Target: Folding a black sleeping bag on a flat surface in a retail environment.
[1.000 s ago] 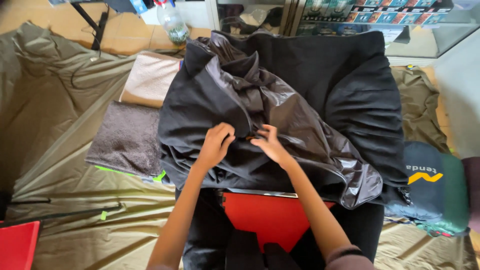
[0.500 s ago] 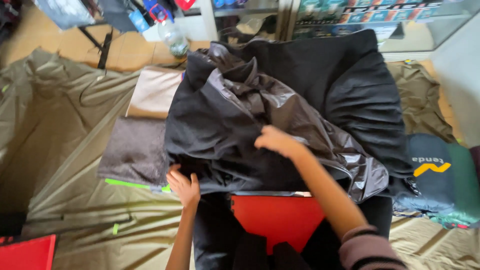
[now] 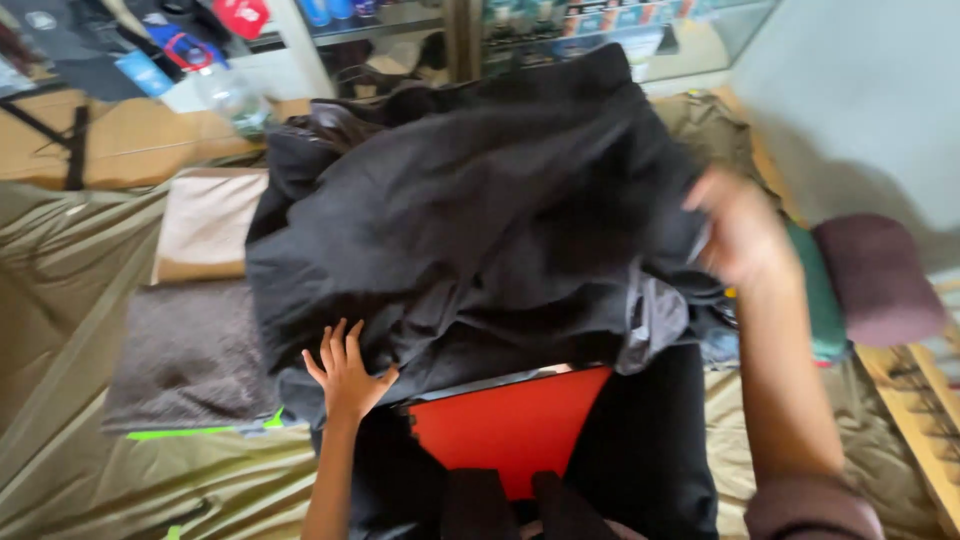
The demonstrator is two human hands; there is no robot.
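A large black garment (image 3: pixel 470 230) lies heaped over a red board (image 3: pixel 510 425) in front of me. My left hand (image 3: pixel 345 372) rests flat on the garment's lower left edge, fingers spread. My right hand (image 3: pixel 742 232) is blurred at the garment's right side and grips a fold of the black cloth there. The cloth is drawn across toward the right, covering the shiny lining seen before. More black fabric (image 3: pixel 640 460) lies under the red board.
An olive sheet (image 3: pixel 70 330) covers the surface. A grey folded cloth (image 3: pixel 185 355) and a beige folded cloth (image 3: pixel 205 225) lie left. A green item (image 3: pixel 822 300) and maroon cushion (image 3: pixel 878 280) sit right. Shelves and a plastic bottle (image 3: pixel 228 95) stand behind.
My right hand swept from the garment's middle to its right side, pulling cloth over the shiny lining. My left hand moved to the lower left edge and stays there. The camera tilted.
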